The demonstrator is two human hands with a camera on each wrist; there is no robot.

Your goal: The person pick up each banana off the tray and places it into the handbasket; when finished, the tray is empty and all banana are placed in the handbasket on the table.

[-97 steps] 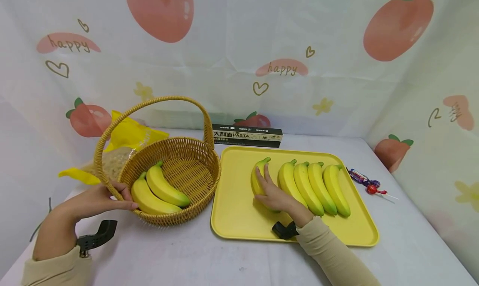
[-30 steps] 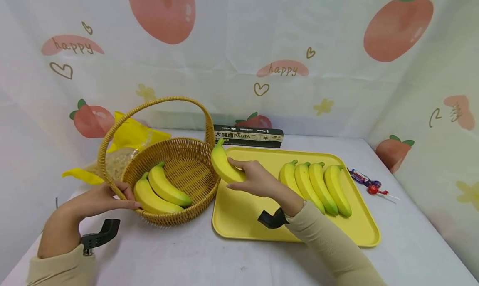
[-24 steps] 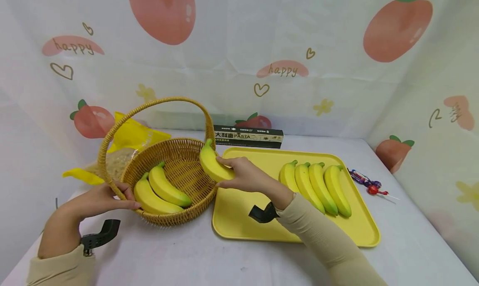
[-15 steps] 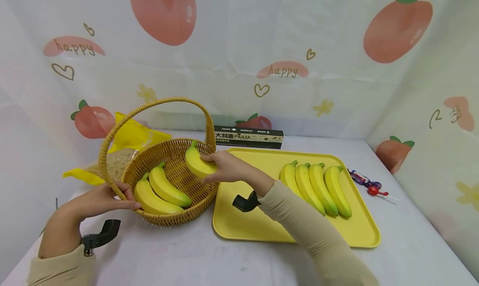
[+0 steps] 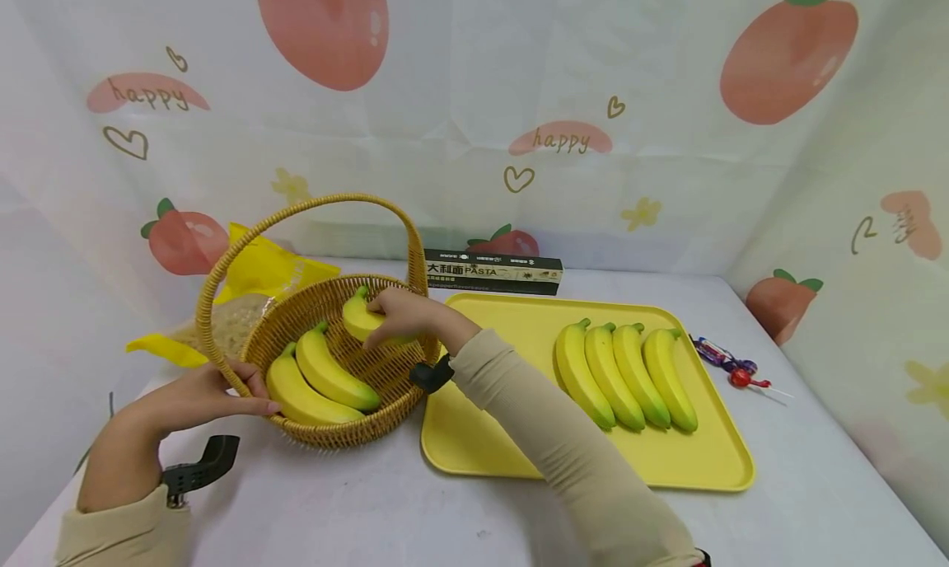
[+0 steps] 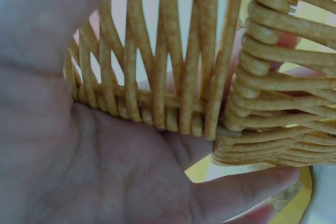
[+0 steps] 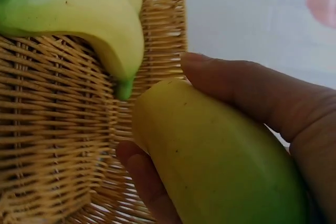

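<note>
Closest to me, my left hand (image 5: 194, 394) grips the wicker basket (image 5: 326, 361) rim at about 8 o'clock, fingers curled round the weave. Further in, my right hand (image 5: 400, 313) is clamped on a banana (image 5: 361, 321), held low over the basket's 1 o'clock side, just beyond the two bananas (image 5: 319, 381) already lying inside. Four more bananas (image 5: 625, 373) sit on the yellow tray (image 5: 474, 443) to the right. Risk as I see it: my sleeve crosses the rim, so it could snag and tip the basket.
</note>
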